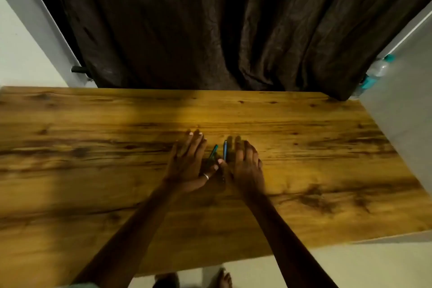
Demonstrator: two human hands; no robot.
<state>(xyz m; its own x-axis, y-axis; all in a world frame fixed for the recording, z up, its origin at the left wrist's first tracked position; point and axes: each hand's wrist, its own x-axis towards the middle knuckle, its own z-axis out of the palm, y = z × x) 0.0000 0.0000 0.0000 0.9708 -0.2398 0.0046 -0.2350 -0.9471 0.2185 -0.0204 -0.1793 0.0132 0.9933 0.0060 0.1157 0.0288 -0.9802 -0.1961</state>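
Note:
Two thin pens lie on the wooden table [93, 147] between my hands, a teal pen [213, 151] leaning left and a blue pen [225, 150] pointing away from me. My left hand [187, 161] lies flat with straight fingers just left of the teal pen, and its thumb, which wears a ring, reaches toward the pens' near ends. My right hand [246, 166] lies flat just right of the blue pen, fingers straight. The lower parts of both pens are hidden in shadow between my thumbs.
A dark brown curtain [210, 30] hangs behind the table's far edge. A plastic water bottle [377, 70] with a teal cap stands at the far right beside a grey wall. Pale floor and my feet [224, 278] show below the table's near edge.

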